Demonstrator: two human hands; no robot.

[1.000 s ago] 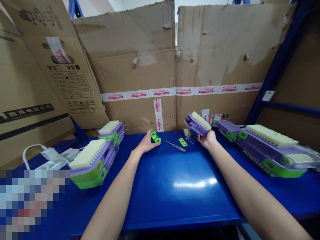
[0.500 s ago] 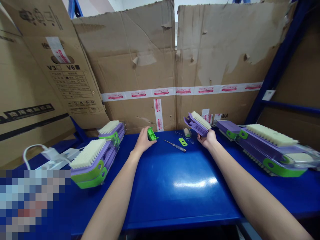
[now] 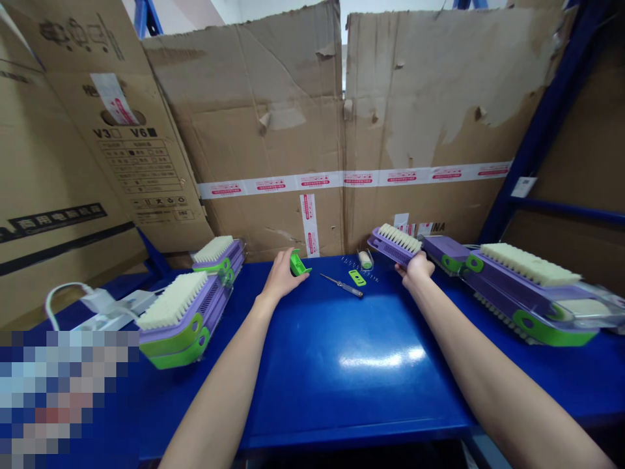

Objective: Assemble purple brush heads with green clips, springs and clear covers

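My left hand (image 3: 282, 277) is closed round a small green plastic part (image 3: 299, 263), a hollow piece with raised edges, near the back of the blue table (image 3: 342, 378). Held up in my right hand (image 3: 415, 268) is a purple brush (image 3: 394, 246), tilted, its cream bristles facing up. Between the hands lie a screwdriver (image 3: 344, 285) with a clear handle, a flat green plate (image 3: 357, 278) with holes, thin springs (image 3: 349, 263) and a clear piece with a cream roller (image 3: 364, 259).
Purple and green brushes (image 3: 178, 312) are stacked on the left, beside a white power strip (image 3: 117, 309) with a plugged-in cable. More brushes (image 3: 532, 293) stand at the right. Cardboard sheets (image 3: 254, 130) wall the back, and a blue metal post (image 3: 530, 124) rises at the right.
My right hand has moved a little to the right with the brush and turned it, so its bristles show differently. My left hand, holding the green part, has barely shifted.
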